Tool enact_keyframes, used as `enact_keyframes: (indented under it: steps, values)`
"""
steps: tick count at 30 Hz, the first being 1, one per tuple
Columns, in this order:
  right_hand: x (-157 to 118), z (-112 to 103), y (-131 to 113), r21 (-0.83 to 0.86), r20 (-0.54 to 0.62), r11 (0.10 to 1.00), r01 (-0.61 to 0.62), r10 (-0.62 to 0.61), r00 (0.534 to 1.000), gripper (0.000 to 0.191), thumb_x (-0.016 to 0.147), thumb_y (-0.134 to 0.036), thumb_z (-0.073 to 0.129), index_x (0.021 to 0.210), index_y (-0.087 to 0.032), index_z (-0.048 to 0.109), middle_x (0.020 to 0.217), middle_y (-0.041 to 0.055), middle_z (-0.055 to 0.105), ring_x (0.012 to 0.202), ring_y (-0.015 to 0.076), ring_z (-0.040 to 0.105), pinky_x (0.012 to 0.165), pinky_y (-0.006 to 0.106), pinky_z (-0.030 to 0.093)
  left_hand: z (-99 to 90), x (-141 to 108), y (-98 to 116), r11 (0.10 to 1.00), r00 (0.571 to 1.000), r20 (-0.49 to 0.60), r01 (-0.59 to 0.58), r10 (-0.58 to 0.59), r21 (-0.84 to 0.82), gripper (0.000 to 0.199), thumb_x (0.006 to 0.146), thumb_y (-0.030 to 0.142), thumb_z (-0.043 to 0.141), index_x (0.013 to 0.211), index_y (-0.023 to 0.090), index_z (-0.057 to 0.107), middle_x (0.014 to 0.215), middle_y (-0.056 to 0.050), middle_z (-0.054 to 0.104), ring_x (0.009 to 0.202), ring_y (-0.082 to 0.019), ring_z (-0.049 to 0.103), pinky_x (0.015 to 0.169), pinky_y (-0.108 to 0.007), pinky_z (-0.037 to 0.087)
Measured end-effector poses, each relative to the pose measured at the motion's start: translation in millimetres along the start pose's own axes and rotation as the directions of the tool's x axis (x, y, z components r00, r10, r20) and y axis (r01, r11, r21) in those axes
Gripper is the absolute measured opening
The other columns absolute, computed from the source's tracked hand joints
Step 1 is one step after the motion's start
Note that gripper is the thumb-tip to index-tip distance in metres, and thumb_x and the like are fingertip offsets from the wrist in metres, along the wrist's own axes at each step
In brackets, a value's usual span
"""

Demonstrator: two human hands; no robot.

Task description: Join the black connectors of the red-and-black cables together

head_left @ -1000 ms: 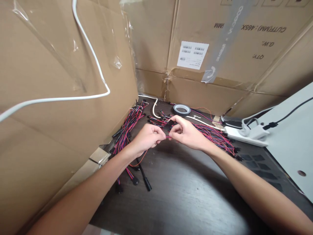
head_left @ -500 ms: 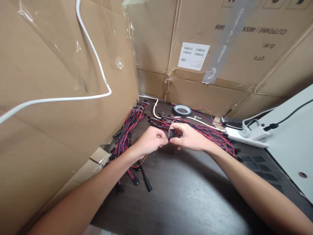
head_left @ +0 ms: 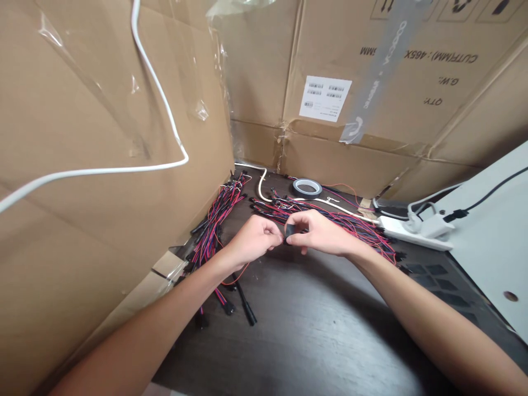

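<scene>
Since the first frame, the right hand (head_left: pixel 319 235) has come down a little, bringing a small piece of black tape (head_left: pixel 290 230) lower with it. That piece is now pinched between the right thumb and forefinger, above the worktop (head_left: pixel 289 324). Just beside it, the left hand (head_left: pixel 256 237) has its fingers curled with the tips almost meeting the right thumb; whether they grip anything cannot be told, as the spot is small and mostly hidden. Behind the right hand lies a bundle of red and dark wires (head_left: pixel 363 231), and a second bundle (head_left: pixel 218 214) lies to the left along a cardboard wall (head_left: pixel 124 220). An orange wire (head_left: pixel 243 273) curves below the left wrist, near a black cable with a thick end (head_left: pixel 246 305). Farther back, a roll of black tape (head_left: pixel 307 194) lies flat. At the right are a white power strip (head_left: pixel 412 234) and several dark squares (head_left: pixel 446 284).
</scene>
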State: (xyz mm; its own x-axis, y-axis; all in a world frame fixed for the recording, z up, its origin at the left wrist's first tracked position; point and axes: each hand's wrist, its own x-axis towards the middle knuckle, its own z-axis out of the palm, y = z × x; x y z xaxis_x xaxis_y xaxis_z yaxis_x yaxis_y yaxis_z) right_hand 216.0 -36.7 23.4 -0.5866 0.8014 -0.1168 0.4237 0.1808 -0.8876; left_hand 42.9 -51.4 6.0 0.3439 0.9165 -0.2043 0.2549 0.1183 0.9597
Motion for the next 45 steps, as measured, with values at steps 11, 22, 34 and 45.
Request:
enact_keyframes:
  steps: [11, 22, 34, 45]
  values:
    - [1.1, 4.3, 0.7, -0.106, -0.069, 0.994, -0.035, 0.028, 0.997, 0.008, 0.072, -0.016, 0.054, 0.077, -0.013, 0.048, 0.056, -0.0044, 0.051, 0.039, 0.0084, 0.053, 0.038, 0.017, 0.037, 0.0, -0.2, 0.4, 1.000, 1.000, 0.008, 0.022, -0.022, 0.007, 0.007, 0.064, 0.014, 0.055, 0.059, 0.011, 0.057, 0.047, 0.003, 0.045, 0.039, -0.004, 0.032, 0.036, -0.016, 0.020]
    - [1.9, 4.5, 1.6, -0.101, -0.085, 0.995, -0.023, 0.014, 0.996, 0.010, 0.071, -0.017, 0.055, 0.076, -0.014, 0.047, 0.057, -0.0037, 0.051, 0.039, 0.0083, 0.052, 0.037, 0.018, 0.038, 0.0, 0.3, -1.5, 0.998, 0.999, 0.022, 0.051, -0.050, -0.035, 0.006, 0.062, 0.013, 0.053, 0.056, 0.012, 0.055, 0.047, 0.003, 0.042, 0.040, -0.004, 0.032, 0.037, -0.017, 0.018]
    - [4.6, 3.7, 4.5, -0.355, -0.185, 0.933, 0.056, -0.129, 0.974, 0.014, 0.066, -0.016, 0.059, 0.078, -0.014, 0.053, 0.066, -0.0008, 0.055, 0.058, 0.0105, 0.049, 0.053, 0.022, 0.037, -2.5, -1.2, 2.1, 0.988, 0.996, 0.062, 0.080, -0.072, -0.135, 0.009, 0.062, 0.017, 0.059, 0.057, 0.012, 0.053, 0.049, 0.004, 0.037, 0.040, -0.002, 0.027, 0.038, -0.018, 0.013]
    - [5.8, 2.8, 5.6, -0.394, -0.182, 0.895, 0.208, -0.298, 0.937, 0.051, 0.071, -0.014, 0.060, 0.120, -0.012, 0.048, 0.076, 0.0006, 0.057, 0.063, 0.0101, 0.051, 0.061, 0.023, 0.041, -7.0, 0.5, 4.7, 0.974, 0.999, -0.042, 0.013, -0.023, -0.227, 0.014, 0.060, 0.019, 0.066, 0.057, 0.011, 0.055, 0.048, 0.005, 0.034, 0.040, -0.002, 0.026, 0.038, -0.018, 0.012]
